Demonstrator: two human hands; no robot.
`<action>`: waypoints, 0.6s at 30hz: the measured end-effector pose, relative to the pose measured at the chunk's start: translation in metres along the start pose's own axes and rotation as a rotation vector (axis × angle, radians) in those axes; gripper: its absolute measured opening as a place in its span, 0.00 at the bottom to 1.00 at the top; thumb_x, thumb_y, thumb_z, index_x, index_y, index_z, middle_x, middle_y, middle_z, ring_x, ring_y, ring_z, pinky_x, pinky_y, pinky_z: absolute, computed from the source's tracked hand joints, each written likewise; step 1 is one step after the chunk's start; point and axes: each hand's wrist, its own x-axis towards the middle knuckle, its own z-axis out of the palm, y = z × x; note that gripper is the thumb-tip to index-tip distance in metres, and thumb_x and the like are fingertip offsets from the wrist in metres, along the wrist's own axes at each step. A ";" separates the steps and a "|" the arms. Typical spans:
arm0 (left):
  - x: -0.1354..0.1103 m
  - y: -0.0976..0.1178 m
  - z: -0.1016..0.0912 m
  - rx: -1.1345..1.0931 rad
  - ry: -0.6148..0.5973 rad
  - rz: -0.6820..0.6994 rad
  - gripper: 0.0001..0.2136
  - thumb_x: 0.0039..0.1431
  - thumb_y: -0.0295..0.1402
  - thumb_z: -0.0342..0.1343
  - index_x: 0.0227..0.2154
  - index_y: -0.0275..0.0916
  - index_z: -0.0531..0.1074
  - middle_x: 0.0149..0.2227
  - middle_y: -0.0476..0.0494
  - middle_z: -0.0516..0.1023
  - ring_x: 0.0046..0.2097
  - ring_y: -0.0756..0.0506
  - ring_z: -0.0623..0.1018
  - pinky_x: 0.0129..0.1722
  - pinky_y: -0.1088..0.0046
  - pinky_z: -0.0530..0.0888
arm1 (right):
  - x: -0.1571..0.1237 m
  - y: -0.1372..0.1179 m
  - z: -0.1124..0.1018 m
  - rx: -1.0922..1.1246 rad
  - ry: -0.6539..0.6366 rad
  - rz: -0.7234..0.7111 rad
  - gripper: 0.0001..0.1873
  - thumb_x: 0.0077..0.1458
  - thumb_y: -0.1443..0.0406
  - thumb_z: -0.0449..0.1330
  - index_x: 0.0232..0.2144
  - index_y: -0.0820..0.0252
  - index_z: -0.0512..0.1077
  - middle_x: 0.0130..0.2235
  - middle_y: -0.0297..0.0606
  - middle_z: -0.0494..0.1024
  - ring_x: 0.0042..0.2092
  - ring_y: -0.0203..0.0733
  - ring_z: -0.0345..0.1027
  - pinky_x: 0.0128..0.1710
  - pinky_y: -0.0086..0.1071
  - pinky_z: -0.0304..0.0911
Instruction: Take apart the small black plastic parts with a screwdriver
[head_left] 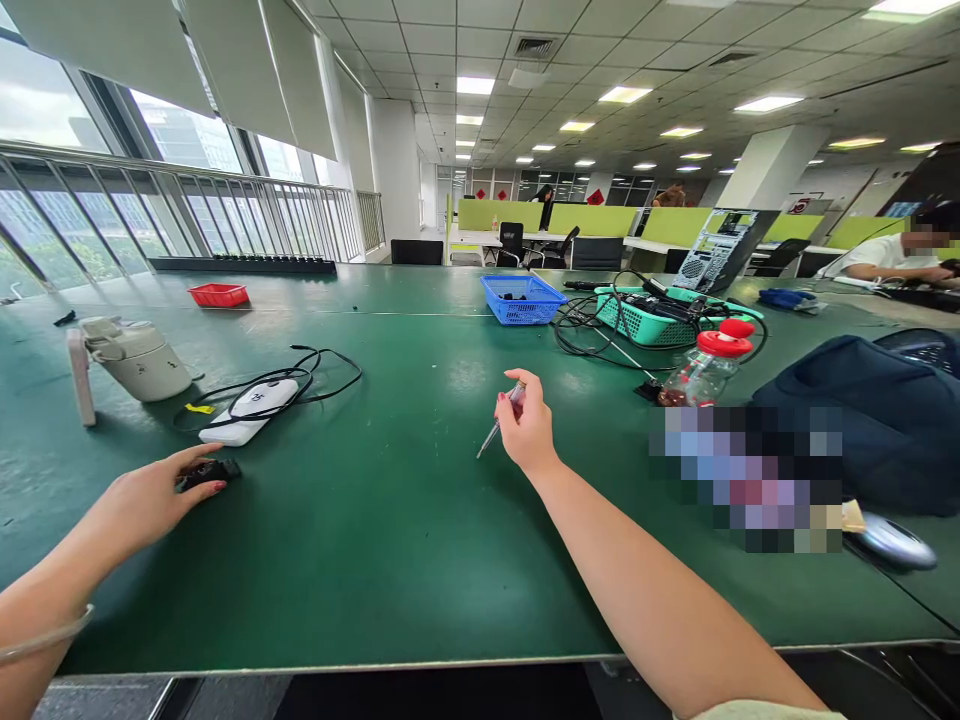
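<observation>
My left hand (pixel 161 498) is closed around a small black part (pixel 208 474) at the left of the green table; what kind of part it is I cannot make out. Thumb and fingers grip it from either side, low over the tabletop. In my right hand (pixel 529 425), near the middle, is a slim screwdriver (pixel 491 438), its metal shaft pointing down and left toward the table. Just beyond my left hand lies a white power bank (pixel 251 412) with a black cable (pixel 322 388) looped over it.
Behind the power bank stands a white bottle (pixel 142 360). Farther back are a red tray (pixel 218 295), a blue basket (pixel 523 300) and a green basket (pixel 649 325) of cables. A red-lidded jar (pixel 701 370), dark bag (pixel 870 420) and mouse (pixel 894 542) lie right. Another person (pixel 892 255) sits far right.
</observation>
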 end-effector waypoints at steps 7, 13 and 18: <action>-0.007 0.073 -0.019 -0.185 -0.090 0.188 0.29 0.57 0.47 0.54 0.60 0.43 0.70 0.50 0.46 0.84 0.54 0.37 0.80 0.56 0.62 0.72 | 0.001 -0.004 0.001 0.016 0.013 -0.025 0.18 0.61 0.60 0.54 0.52 0.54 0.60 0.23 0.24 0.67 0.24 0.39 0.64 0.29 0.34 0.62; -0.005 0.203 0.009 -0.466 -0.250 0.594 0.26 0.54 0.39 0.61 0.58 0.46 0.73 0.51 0.44 0.84 0.53 0.39 0.81 0.57 0.63 0.74 | 0.003 -0.007 -0.002 -0.026 0.004 -0.060 0.18 0.58 0.55 0.59 0.48 0.52 0.60 0.24 0.24 0.68 0.23 0.37 0.62 0.28 0.32 0.60; -0.004 0.265 0.049 -0.462 -0.260 0.732 0.25 0.54 0.32 0.63 0.57 0.43 0.73 0.51 0.38 0.83 0.52 0.36 0.81 0.56 0.60 0.75 | 0.005 -0.004 -0.004 -0.102 -0.011 -0.043 0.14 0.57 0.55 0.58 0.41 0.52 0.61 0.26 0.26 0.70 0.24 0.37 0.62 0.30 0.32 0.61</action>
